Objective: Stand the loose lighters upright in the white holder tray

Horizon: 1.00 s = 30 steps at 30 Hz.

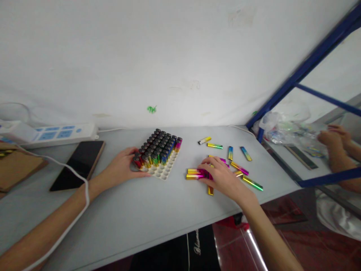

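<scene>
A pale tray (162,174) with round holes stands on the grey table, filled with several rows of shiny coloured, black-topped tubes (155,148); holes at its front right are bare. My left hand (124,167) is curved round the tray's left corner, thumb along the front edge, fingertips partly behind the tubes. My right hand (218,174) has its fingers closed round the magenta ends of gold-and-magenta tubes (194,174) lying on the table. Another gold tube (210,191) pokes out below that hand. Loose tubes (252,183) in yellow, green, blue and magenta lie behind and to its right.
A black phone (79,165) and a white power strip (62,133) are at the left, with a white cable (84,195) across my left forearm. Blue metal bars (282,90) rise at the right. Beyond them are plastic bags (282,128) and another person's hands (335,137).
</scene>
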Each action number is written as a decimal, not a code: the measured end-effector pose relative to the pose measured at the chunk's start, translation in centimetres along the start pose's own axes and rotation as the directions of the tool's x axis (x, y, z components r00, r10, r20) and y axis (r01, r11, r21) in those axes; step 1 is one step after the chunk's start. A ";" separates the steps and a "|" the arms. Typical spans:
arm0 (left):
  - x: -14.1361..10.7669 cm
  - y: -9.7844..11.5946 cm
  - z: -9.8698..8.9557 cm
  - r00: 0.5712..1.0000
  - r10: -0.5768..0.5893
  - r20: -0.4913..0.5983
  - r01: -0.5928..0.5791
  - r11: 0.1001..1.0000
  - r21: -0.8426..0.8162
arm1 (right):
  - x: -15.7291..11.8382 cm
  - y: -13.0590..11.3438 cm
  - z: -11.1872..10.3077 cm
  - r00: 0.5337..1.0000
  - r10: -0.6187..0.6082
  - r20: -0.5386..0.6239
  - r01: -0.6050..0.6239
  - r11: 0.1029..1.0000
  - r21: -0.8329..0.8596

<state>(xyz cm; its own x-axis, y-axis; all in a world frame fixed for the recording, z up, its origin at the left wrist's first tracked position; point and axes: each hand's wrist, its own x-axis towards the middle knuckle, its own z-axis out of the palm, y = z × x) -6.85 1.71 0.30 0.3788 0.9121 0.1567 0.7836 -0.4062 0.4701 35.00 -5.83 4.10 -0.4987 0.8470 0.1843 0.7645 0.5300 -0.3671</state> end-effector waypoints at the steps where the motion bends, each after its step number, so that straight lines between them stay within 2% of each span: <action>1: 0.0 -0.1 0.1 1.000 0.002 -0.005 -0.002 1.000 0.000 | 0.7 0.1 0.1 0.999 -0.009 0.040 0.010 1.000 -0.011; 4: 0.1 0.1 0.0 1.000 0.009 0.000 -0.009 1.000 -0.010 | 2.7 0.8 0.1 0.988 -0.020 0.155 0.023 1.000 -0.017; 7: 0.2 0.6 -0.2 1.000 0.008 0.001 -0.008 1.000 -0.024 | 3.9 1.6 0.0 0.982 -0.037 0.186 0.042 0.999 -0.027; 10: 0.2 0.9 -0.2 1.000 0.011 -0.006 -0.011 1.000 -0.029 | 4.1 2.2 0.3 0.990 -0.074 0.123 0.078 0.997 -0.024; 13: 0.1 0.9 -0.1 1.000 0.021 -0.017 -0.021 0.999 -0.034 | 3.5 2.7 0.5 0.995 -0.095 0.011 0.094 0.993 0.069; 17: 0.0 0.7 0.0 1.000 0.006 -0.011 -0.006 0.999 -0.039 | 3.3 2.3 0.2 0.989 0.025 -0.144 0.012 0.967 0.253; 20: 0.0 0.7 0.0 1.000 0.006 -0.016 -0.007 0.999 -0.050 | 5.1 1.0 0.3 0.967 0.155 -0.202 -0.046 0.887 0.460; 23: 0.0 0.7 -0.1 1.000 0.012 -0.019 -0.013 0.999 -0.043 | 8.4 -0.6 0.8 0.948 0.234 -0.214 -0.023 0.725 0.688; 26: 0.0 0.7 -0.2 1.000 0.004 -0.015 -0.005 1.000 -0.028 | 11.6 -1.9 1.6 0.954 0.234 -0.190 0.016 0.589 0.808; 30: -0.1 0.8 -0.3 1.000 -0.011 -0.027 0.009 0.999 -0.054 | 13.1 -3.0 2.6 0.963 0.208 -0.172 0.042 0.512 0.858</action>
<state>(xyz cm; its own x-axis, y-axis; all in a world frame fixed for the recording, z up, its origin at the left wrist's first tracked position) -6.41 1.25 0.96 0.3567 0.9177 0.1751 0.7596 -0.3940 0.5175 25.12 3.60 5.23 -0.2507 0.9332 0.2574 0.0201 0.2709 -0.9624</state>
